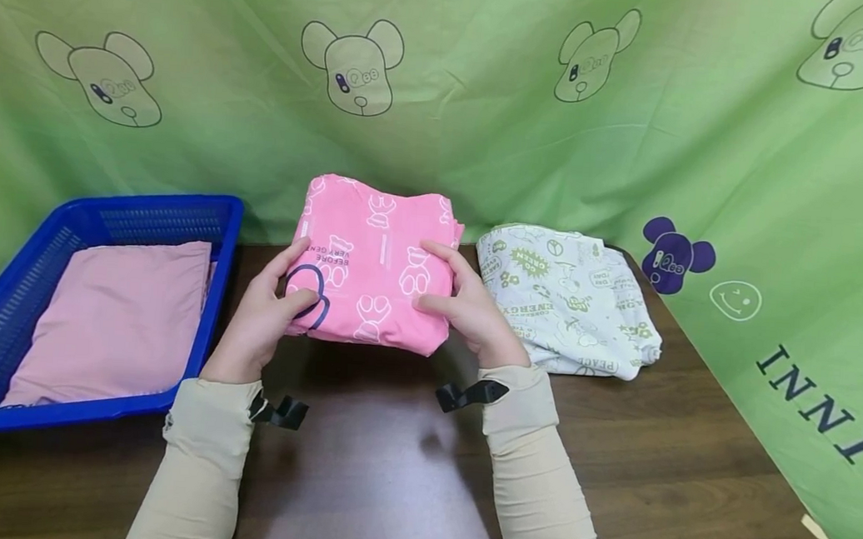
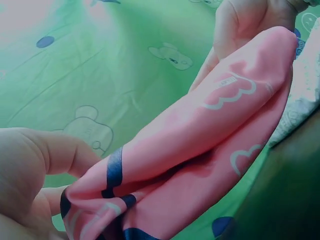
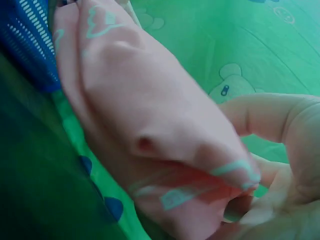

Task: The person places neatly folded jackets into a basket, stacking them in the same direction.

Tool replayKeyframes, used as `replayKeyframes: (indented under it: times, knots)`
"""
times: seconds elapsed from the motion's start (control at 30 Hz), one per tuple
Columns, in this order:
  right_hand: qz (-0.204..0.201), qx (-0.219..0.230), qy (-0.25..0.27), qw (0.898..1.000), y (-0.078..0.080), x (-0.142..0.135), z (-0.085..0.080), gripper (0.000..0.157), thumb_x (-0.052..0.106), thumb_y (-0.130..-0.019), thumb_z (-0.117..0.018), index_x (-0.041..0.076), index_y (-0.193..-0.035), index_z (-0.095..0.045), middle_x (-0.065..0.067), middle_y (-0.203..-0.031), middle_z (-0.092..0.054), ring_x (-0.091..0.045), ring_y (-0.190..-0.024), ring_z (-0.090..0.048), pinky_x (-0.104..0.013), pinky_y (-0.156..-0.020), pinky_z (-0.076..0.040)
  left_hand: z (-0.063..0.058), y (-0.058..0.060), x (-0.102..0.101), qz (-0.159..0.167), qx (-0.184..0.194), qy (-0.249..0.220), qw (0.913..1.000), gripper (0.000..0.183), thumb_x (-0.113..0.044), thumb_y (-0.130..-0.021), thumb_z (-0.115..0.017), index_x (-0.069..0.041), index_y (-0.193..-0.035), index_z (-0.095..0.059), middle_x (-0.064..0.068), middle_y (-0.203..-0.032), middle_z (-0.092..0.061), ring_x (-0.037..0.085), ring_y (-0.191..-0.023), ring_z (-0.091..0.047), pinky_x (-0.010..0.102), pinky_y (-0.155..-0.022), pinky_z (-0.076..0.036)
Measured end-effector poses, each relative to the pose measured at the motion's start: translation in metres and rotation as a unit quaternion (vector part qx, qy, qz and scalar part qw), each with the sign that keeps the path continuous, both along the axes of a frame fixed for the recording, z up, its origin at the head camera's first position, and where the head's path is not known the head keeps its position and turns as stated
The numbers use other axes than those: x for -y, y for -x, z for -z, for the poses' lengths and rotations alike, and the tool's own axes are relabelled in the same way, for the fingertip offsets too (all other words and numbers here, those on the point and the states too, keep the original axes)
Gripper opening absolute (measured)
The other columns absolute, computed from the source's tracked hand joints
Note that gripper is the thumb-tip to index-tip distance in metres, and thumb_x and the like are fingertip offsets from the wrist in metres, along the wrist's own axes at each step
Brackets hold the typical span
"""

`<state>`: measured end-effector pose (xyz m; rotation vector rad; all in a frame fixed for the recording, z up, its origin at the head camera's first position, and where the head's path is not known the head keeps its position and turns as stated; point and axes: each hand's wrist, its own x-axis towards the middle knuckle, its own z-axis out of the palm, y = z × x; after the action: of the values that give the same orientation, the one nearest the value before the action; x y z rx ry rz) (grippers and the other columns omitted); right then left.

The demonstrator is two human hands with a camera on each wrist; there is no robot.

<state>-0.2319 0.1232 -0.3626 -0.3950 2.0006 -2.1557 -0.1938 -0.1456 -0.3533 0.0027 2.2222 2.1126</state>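
Observation:
Between both hands is a folded pink cloth (image 1: pixel 374 274) with white bear outlines, dark lettering and a dark curved line. My left hand (image 1: pixel 266 312) grips its left edge, thumb on top and fingers around the side. On the opposite edge my right hand (image 1: pixel 469 310) holds it the same way. The cloth is lifted above the table, as the left wrist view shows its folded front edge (image 2: pixel 200 145) sagging between the hands. From the right wrist view, the fingers (image 3: pixel 265 117) hold the cloth's end (image 3: pixel 150 110). The undersides of the hands are partly hidden by the cloth.
A blue plastic basket (image 1: pixel 223 288) at the left holds a folded light pink cloth (image 1: pixel 120 314). To the right lies a folded white cloth (image 1: pixel 564 304) with green prints. A green printed curtain (image 1: pixel 456 129) hangs behind and beside the brown wooden table (image 1: pixel 373 466).

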Motion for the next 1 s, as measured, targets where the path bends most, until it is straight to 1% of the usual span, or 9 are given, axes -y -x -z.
replayKeyframes:
  times: [0.13,0.23,0.43,0.53,0.63,0.8,0.9,1.0]
  knots:
    - [-0.012,-0.016,0.023,1.0,-0.002,0.005,-0.002,0.082,-0.017,-0.079,-0.062,0.008,-0.153,-0.039,-0.021,-0.137,-0.051,-0.02,-0.106,-0.061,-0.027,-0.086,-0.055,-0.005,-0.002,0.006,0.001,-0.007,-0.016,0.9999,0.074,0.0,-0.096,-0.054,-0.027,-0.161,-0.029,0.016,-0.154,-0.034,0.022,-0.104,-0.057,0.023,-0.077,-0.058]
    - [-0.024,-0.026,0.041,0.999,-0.003,0.009,-0.002,0.084,-0.018,-0.078,-0.063,0.008,-0.154,-0.037,-0.02,-0.14,-0.048,-0.021,-0.11,-0.059,-0.027,-0.088,-0.054,-0.009,-0.004,0.01,0.004,-0.017,-0.026,0.9995,0.078,0.002,-0.094,-0.057,-0.026,-0.161,-0.029,0.015,-0.156,-0.032,0.023,-0.108,-0.054,0.02,-0.079,-0.056]
    - [-0.055,-0.045,0.074,0.995,-0.003,0.016,-0.001,0.089,-0.019,-0.077,-0.062,0.009,-0.156,-0.032,-0.019,-0.143,-0.044,-0.023,-0.117,-0.055,-0.028,-0.095,-0.051,-0.014,-0.008,0.022,0.015,-0.047,-0.039,0.998,0.084,0.006,-0.091,-0.062,-0.021,-0.162,-0.028,0.016,-0.156,-0.03,0.02,-0.113,-0.05,0.019,-0.081,-0.056]
    - [-0.07,-0.053,0.086,0.992,-0.004,0.021,0.0,0.091,-0.019,-0.078,-0.062,0.01,-0.157,-0.03,-0.018,-0.144,-0.043,-0.023,-0.119,-0.054,-0.028,-0.098,-0.05,-0.017,-0.01,0.027,0.016,-0.051,-0.043,0.9976,0.084,0.007,-0.091,-0.063,-0.02,-0.162,-0.027,0.015,-0.157,-0.029,0.019,-0.114,-0.05,0.019,-0.081,-0.056]
    - [-0.086,-0.053,0.099,0.99,-0.005,0.025,0.001,0.093,-0.018,-0.078,-0.062,0.014,-0.158,-0.028,-0.017,-0.144,-0.042,-0.023,-0.12,-0.053,-0.028,-0.098,-0.051,-0.019,-0.011,0.032,0.017,-0.05,-0.051,0.9973,0.085,0.008,-0.091,-0.063,-0.02,-0.162,-0.027,0.015,-0.157,-0.029,0.019,-0.115,-0.05,0.02,-0.082,-0.056]
    - [-0.11,-0.054,0.118,0.985,-0.008,0.033,0.003,0.098,-0.019,-0.077,-0.061,0.017,-0.16,-0.023,-0.017,-0.147,-0.039,-0.025,-0.122,-0.052,-0.03,-0.097,-0.052,-0.02,-0.013,0.039,0.012,-0.045,-0.05,0.9977,0.086,0.009,-0.09,-0.062,-0.021,-0.162,-0.025,0.017,-0.158,-0.027,0.018,-0.113,-0.049,0.018,-0.082,-0.055]
    - [-0.118,-0.053,0.126,0.984,-0.01,0.037,0.005,0.101,-0.019,-0.076,-0.061,0.018,-0.161,-0.021,-0.017,-0.148,-0.037,-0.025,-0.123,-0.051,-0.03,-0.097,-0.052,-0.02,-0.012,0.041,0.004,-0.044,-0.041,0.9982,0.088,0.01,-0.089,-0.062,-0.02,-0.162,-0.025,0.017,-0.16,-0.024,0.017,-0.113,-0.047,0.016,-0.081,-0.054]
    - [-0.127,-0.039,0.139,0.981,-0.012,0.04,0.006,0.103,-0.02,-0.076,-0.059,0.023,-0.161,-0.019,-0.017,-0.147,-0.036,-0.026,-0.121,-0.052,-0.032,-0.093,-0.055,-0.02,-0.011,0.041,-0.01,-0.046,-0.023,0.9986,0.086,0.009,-0.089,-0.062,-0.02,-0.162,-0.027,0.016,-0.163,-0.022,0.018,-0.115,-0.046,0.015,-0.08,-0.053]
